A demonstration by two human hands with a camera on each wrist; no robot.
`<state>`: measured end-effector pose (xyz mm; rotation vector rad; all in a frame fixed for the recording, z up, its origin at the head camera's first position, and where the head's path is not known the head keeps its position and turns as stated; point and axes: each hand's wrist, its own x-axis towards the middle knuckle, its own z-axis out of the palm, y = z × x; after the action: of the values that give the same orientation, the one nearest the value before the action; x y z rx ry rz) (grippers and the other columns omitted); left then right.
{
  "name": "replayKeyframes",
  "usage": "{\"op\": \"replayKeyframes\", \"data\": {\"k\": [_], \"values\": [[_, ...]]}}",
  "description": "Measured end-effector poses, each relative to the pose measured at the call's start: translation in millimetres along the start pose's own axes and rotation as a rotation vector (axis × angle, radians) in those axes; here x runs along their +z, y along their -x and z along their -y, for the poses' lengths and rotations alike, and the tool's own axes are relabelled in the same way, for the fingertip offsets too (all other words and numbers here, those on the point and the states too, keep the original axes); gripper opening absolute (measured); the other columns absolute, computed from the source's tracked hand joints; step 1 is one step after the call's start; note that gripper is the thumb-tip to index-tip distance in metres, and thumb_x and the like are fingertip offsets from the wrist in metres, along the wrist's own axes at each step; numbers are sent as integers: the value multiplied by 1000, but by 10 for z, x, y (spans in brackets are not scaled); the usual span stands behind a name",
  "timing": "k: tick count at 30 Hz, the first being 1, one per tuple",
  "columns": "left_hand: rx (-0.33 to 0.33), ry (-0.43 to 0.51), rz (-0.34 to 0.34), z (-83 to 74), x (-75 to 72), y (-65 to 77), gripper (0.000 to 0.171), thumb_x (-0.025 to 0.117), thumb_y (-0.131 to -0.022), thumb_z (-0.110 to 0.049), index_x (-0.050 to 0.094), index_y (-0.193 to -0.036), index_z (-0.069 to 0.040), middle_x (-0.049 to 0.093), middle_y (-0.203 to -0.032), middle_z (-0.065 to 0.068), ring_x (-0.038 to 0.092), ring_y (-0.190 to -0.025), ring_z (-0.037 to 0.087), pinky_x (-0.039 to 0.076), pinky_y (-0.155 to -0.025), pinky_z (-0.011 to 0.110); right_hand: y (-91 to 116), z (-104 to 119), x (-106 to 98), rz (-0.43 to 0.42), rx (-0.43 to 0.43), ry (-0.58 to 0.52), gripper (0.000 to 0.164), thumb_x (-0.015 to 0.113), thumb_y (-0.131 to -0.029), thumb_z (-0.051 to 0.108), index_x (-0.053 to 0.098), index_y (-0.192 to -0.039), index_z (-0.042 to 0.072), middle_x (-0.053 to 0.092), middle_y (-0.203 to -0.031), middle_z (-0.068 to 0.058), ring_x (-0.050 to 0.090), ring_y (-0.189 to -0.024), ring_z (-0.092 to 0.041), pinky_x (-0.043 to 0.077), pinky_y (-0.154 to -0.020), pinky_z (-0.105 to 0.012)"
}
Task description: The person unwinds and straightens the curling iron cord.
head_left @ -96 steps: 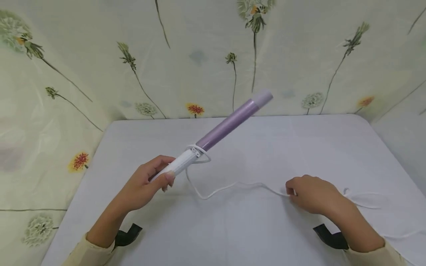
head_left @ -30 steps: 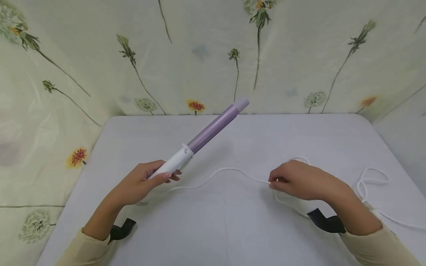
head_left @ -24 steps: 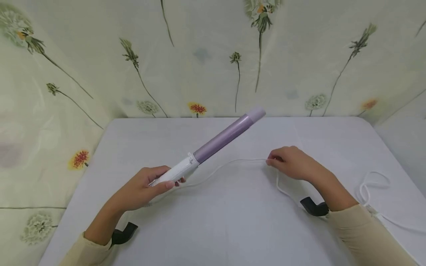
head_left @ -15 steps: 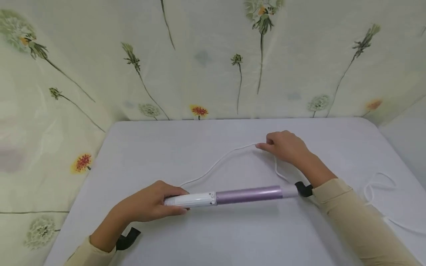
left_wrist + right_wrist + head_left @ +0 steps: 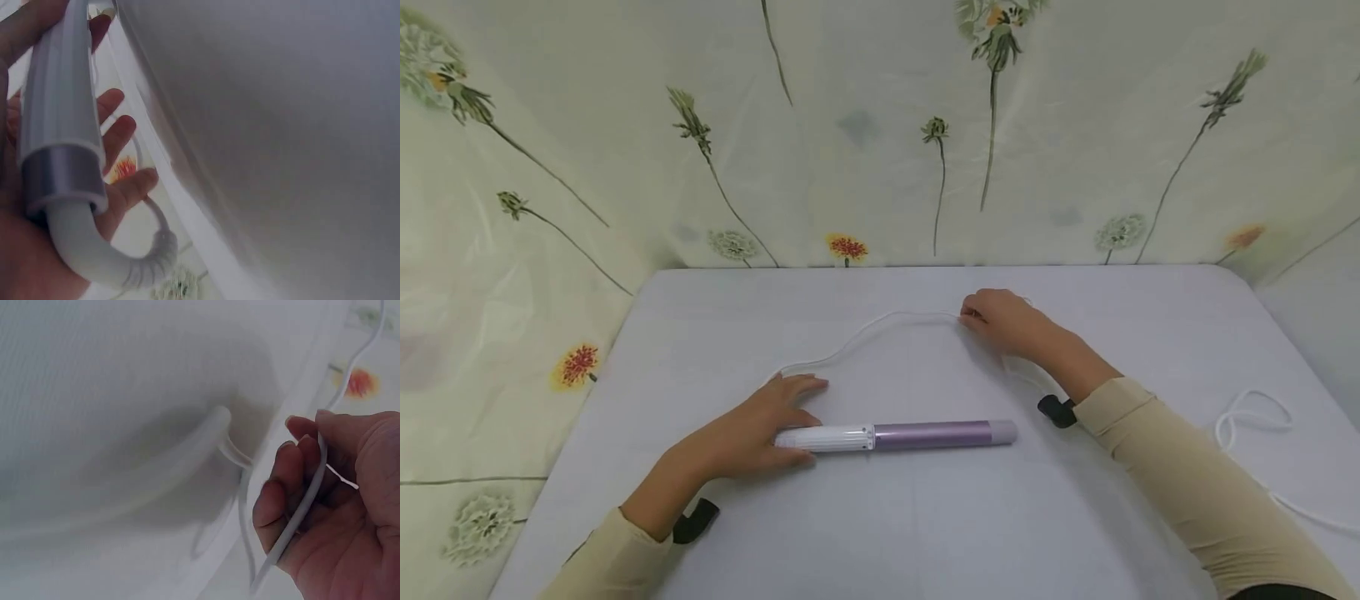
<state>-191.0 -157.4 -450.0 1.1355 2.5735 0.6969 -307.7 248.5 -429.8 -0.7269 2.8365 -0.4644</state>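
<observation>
A curling iron with a purple barrel and ribbed white handle (image 5: pixel 831 438) lies across the white table, tip toward the right. My left hand (image 5: pixel 745 433) rests over the handle's end with fingers spread, thumb on the near side. In the left wrist view, the handle (image 5: pixel 62 94) lies along the palm, and its thick cord sleeve bends below. Toward the table's back, my right hand (image 5: pixel 1011 323) pinches the white cord (image 5: pixel 857 331). In the right wrist view, the cord (image 5: pixel 300 515) runs between thumb and fingertips and across the palm.
More of the white cord lies looped (image 5: pixel 1255 412) at the table's right side and runs off to the right. A flower-printed curtain (image 5: pixel 880 167) hangs behind the white table (image 5: pixel 880 533). Black straps with camera mounts sit at both wrists.
The curling iron has swung from a raised slant down flat onto the table. My left fingers have spread. My right hand has carried the cord toward the back and left.
</observation>
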Motion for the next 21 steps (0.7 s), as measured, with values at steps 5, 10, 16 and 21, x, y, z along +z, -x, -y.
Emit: {"op": "replayKeyframes", "data": {"k": [5, 10, 16, 21], "values": [[9, -1, -3, 97, -68, -46, 38, 87, -85, -39, 79, -115, -18, 39, -163, 13, 26, -154, 36, 7, -122, 65, -82, 153, 47, 28, -23, 86, 14, 61, -106, 12, 73, -104, 5, 65, -96, -8, 60, -86, -24, 50, -80, -44], [-77, 41, 54, 68, -47, -132, 53, 80, -86, -57, 72, -125, -22, 32, -167, 15, 18, -157, 38, 3, -122, 63, -63, 248, 57, 53, 7, 159, 17, 64, -105, 18, 74, -113, 7, 66, -105, -10, 63, -96, -29, 52, -80, -49], [-205, 108, 49, -27, -52, -226, 71, 66, -96, -63, 59, -145, -14, 37, -165, 8, 28, -155, 29, 26, -122, 52, 253, 305, -17, 44, 58, 70, 46, 63, -106, 28, 58, -145, 4, 55, -147, -17, 48, -139, -40, 41, -109, -61], [-250, 103, 16, -103, -67, -259, 69, 63, -98, -62, 58, -148, -14, 50, -157, 5, 41, -148, 27, 33, -119, 50, 614, 351, -141, -13, 38, -32, 50, 58, -108, 34, 54, -149, 5, 52, -152, -18, 44, -143, -39, 35, -114, -58]]}}
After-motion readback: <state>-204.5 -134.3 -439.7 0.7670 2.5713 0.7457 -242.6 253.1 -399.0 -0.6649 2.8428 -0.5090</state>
